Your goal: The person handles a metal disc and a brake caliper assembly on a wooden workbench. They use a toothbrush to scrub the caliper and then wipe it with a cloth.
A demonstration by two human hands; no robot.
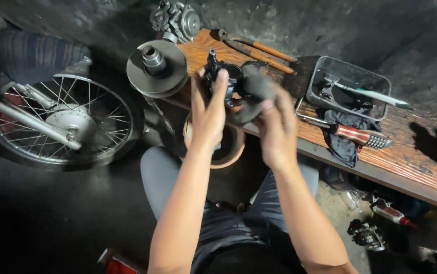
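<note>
The left hand is closed around a small dark metal engine part, held above the wooden bench. The right hand grips a dark rag pressed against that part at its 3 o'clock. A pulley disc sits at 9 o'clock; a spoked wheel lies farther out at 8 o'clock.
</note>
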